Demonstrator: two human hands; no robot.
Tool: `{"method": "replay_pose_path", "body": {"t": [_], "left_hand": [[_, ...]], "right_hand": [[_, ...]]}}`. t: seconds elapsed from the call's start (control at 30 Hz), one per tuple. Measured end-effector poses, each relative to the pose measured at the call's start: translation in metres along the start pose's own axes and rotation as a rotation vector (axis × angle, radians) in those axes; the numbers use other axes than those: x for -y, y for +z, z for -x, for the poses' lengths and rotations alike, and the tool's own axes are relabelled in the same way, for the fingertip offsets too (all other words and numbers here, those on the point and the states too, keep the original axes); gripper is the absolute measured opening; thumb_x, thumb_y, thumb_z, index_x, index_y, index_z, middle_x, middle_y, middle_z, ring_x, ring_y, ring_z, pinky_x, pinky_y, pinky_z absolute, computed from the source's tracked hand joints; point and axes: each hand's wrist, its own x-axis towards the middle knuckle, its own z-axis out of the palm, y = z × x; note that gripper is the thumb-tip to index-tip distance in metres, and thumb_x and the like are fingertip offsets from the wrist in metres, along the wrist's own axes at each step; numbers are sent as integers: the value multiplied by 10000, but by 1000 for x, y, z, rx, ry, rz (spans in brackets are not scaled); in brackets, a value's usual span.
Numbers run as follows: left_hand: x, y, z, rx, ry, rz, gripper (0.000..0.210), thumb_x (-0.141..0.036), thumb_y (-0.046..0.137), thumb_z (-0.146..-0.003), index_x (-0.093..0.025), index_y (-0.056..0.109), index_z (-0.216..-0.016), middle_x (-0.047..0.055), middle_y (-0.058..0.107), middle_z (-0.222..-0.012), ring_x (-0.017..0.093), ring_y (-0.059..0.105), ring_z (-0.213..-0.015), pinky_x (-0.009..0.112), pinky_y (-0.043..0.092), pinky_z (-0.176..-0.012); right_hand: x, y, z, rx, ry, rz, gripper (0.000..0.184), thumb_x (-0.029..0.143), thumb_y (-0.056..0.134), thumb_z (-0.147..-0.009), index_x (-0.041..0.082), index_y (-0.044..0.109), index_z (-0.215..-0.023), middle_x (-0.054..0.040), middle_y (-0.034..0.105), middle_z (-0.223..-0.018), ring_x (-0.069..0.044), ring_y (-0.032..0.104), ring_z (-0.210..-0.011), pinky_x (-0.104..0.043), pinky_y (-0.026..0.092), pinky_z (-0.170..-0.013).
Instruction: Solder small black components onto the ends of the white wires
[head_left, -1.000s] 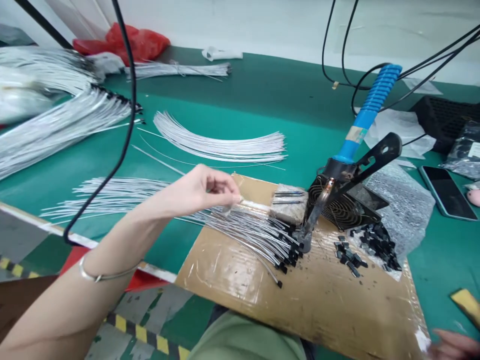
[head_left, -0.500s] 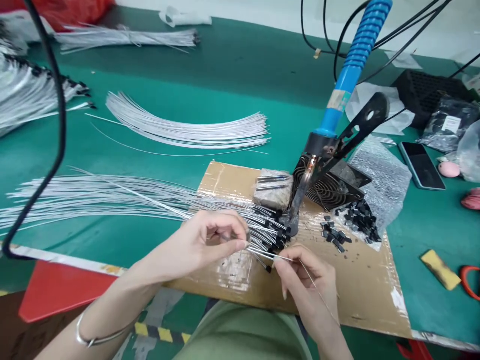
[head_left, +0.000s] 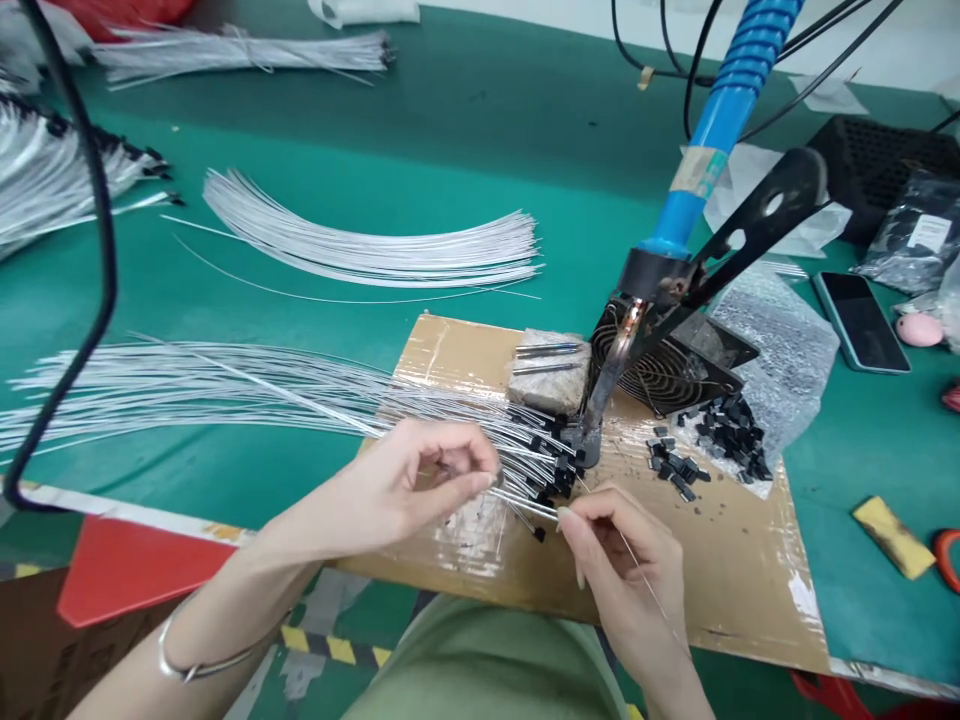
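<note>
My left hand (head_left: 442,485) is closed, thumb against forefinger, on a white wire (head_left: 531,504) that runs to the right. At the wire's right end my right hand (head_left: 634,570) pinches it between thumb and fingertip. A thin strand (head_left: 646,580) slants down across my right hand; what it joins is hidden by the fingers. Just behind both hands lies a bundle of white wires (head_left: 262,385) with black connectors (head_left: 559,465) on their right ends. Beneath is a cardboard sheet (head_left: 720,590).
A blue-handled soldering iron (head_left: 705,170) slants down in a black stand, its lower end close behind my right hand. Around it are a stone-like block (head_left: 547,385), a fan (head_left: 660,375) and loose black pieces (head_left: 731,437). Another wire bundle (head_left: 360,245) lies farther back.
The view has shifted slightly. My right hand sits a little farther right and lower, with slightly more wire showing between the hands. Both hands keep their pinch.
</note>
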Motion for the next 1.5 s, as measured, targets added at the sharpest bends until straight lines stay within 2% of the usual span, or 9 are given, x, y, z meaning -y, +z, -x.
{"method": "replay_pose_path", "body": {"t": [0.13,0.3,0.43,0.53,0.73,0.87,1.03,1.33,1.5], "left_hand": [[-2,25,6,11,21,-110,203,-336,669,-1000,-245,787,-1138,56,815,-969,191,707,-737,256,492,-575],[-5,56,2,41,-77,10,267,-348,558,-1049,-214,709,-874,-20,639,-666,139,508,-568,258,352,-525],[-8,61,-7,-8,-176,178,259,-379,609,-979,-196,653,-802,-22,597,-629,127,447,-543,248,296,-503],[-11,61,-10,-66,-198,218,268,-403,643,-942,-189,670,-782,-8,592,-633,135,445,-565,245,300,-509],[-11,62,-12,-65,-170,293,265,-396,668,-939,-180,699,-789,4,628,-644,130,462,-560,235,325,-506],[-11,63,-13,-91,-170,289,278,-394,672,-935,-168,717,-780,24,662,-661,131,464,-560,243,333,-506],[-7,68,-12,-133,-153,292,291,-394,662,-956,-162,723,-791,16,648,-654,126,468,-563,235,344,-514],[3,75,-4,-166,-130,282,310,-424,658,-1002,-177,713,-821,-22,570,-630,110,400,-535,231,276,-486],[-2,73,-6,-170,-97,287,274,-353,656,-983,-166,689,-785,-35,536,-617,98,372,-528,214,250,-473]], "right_hand": [[-4,1,0,45,-122,92,271,291,654,-1043,215,699,-787,13,591,-709,-128,508,-604,-256,364,-540],[-7,0,5,-29,-75,63,258,299,668,-1038,222,723,-797,15,599,-704,-133,526,-615,-261,384,-559],[-13,-7,4,-225,-2,-35,286,348,721,-1023,221,747,-768,42,548,-619,-108,516,-524,-241,394,-502],[-16,-10,1,-293,13,-146,234,365,770,-995,217,815,-818,33,609,-626,-94,551,-448,-220,438,-433],[-12,6,2,-200,199,-387,146,366,796,-969,268,896,-927,-3,727,-757,-96,630,-528,-199,576,-492],[-10,12,3,-120,209,-494,158,399,816,-958,271,907,-938,-18,764,-767,-94,638,-539,-189,587,-494],[-10,12,3,-147,310,-589,215,466,906,-865,254,907,-906,-2,746,-728,-80,636,-526,-165,560,-475],[-23,7,3,-40,261,-623,109,385,861,-936,287,905,-956,3,769,-732,-53,621,-497,-117,546,-451],[-21,6,3,-32,281,-612,131,397,869,-925,271,904,-922,6,752,-709,-49,620,-490,-109,534,-443]]}}
